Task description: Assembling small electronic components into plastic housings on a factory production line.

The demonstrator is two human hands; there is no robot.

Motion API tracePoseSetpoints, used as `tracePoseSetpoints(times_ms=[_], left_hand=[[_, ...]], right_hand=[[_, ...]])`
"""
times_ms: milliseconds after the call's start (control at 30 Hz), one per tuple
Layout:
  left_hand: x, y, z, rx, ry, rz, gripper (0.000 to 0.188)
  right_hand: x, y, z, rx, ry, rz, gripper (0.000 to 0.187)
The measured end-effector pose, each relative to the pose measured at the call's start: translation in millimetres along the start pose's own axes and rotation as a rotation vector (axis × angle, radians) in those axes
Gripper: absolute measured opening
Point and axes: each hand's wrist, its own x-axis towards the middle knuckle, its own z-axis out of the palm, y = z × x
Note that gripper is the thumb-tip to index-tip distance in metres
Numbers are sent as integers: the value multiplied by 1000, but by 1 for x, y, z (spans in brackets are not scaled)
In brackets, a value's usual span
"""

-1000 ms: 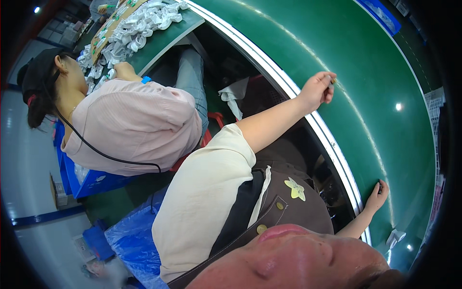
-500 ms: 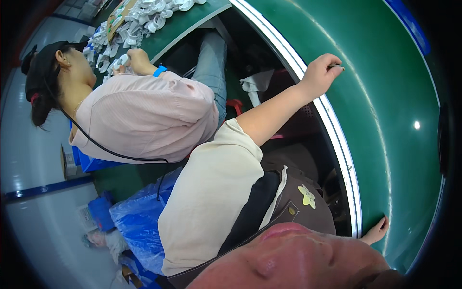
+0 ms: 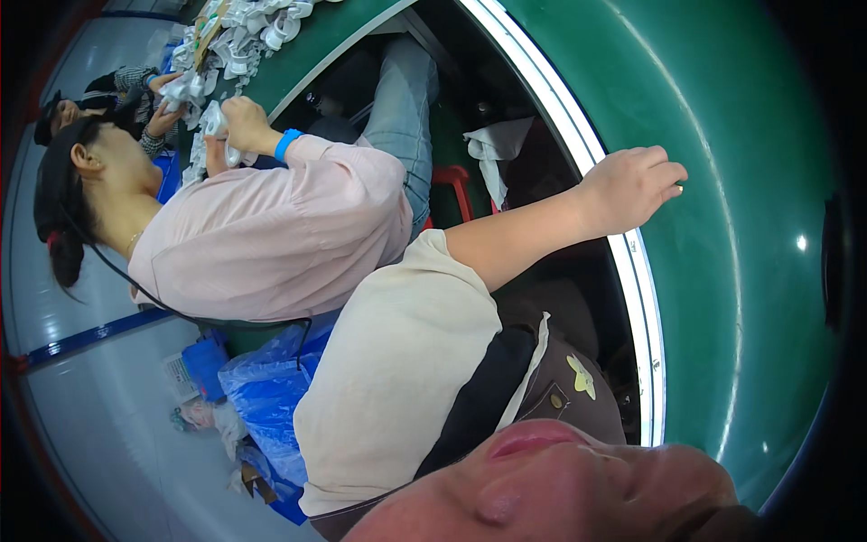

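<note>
My left hand reaches over the green table surface, just past its white edge. The fingers are curled and turned down. A tiny pale spot shows at the fingertips; whether it is a nail or a small held piece, I cannot make out. The palm and thumb are hidden beneath the hand. My bare forearm comes out of a cream sleeve and crosses the table edge. My right hand is out of sight.
Upper left, a co-worker in a pink shirt handles white plastic parts by a heap of similar pieces. Another person works beyond. Nearby are a red stool, a hanging white cloth and blue plastic bags.
My left hand has moved right and lower in the picture, its back now turned up. The small dark piece at its fingertips no longer shows. My right hand has gone out of view.
</note>
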Motion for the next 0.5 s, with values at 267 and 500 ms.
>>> tracePoseSetpoints(times_ms=[267,500], left_hand=[[2,-2,-1,17,-117,-58,12],[2,-4,3,45,-107,-42,12]], right_hand=[[11,23,-9,-46,17,-46,27],[16,28,-12,-56,27,-36,26]])
